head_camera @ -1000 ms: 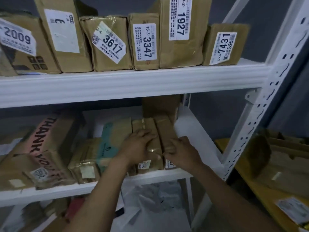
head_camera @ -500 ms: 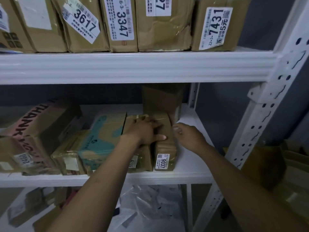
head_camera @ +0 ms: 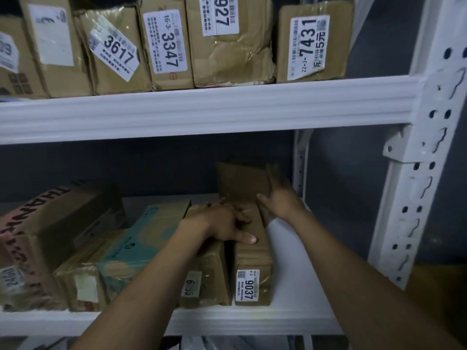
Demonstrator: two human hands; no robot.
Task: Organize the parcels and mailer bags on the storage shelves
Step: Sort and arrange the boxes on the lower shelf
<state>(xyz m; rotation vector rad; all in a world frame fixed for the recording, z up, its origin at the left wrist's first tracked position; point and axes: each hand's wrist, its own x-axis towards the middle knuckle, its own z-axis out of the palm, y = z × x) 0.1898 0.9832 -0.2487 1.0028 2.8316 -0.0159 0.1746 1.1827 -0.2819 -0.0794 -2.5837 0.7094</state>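
On the middle shelf (head_camera: 290, 294), a narrow brown parcel labelled 9037 (head_camera: 252, 269) lies beside another taped parcel (head_camera: 209, 276). My left hand (head_camera: 222, 223) rests across the tops of both, thumb stretched onto the 9037 parcel. Behind them stands an upright brown box (head_camera: 240, 183) at the back of the shelf. My right hand (head_camera: 278, 198) grips that box's right edge, fingers wrapped around its far side.
A teal-printed box (head_camera: 141, 238), a "THANK YOU" box (head_camera: 50, 218) and a taped parcel (head_camera: 80, 286) fill the shelf's left. The upper shelf (head_camera: 202, 109) carries several labelled boxes, such as 3347 (head_camera: 166, 44) and 7431 (head_camera: 313, 41). A white perforated post (head_camera: 414, 173) rises at right.
My right hand left the side of the 9037 parcel and reached back to take hold of the upright box. My left hand stayed on the two parcels. The view moved closer.
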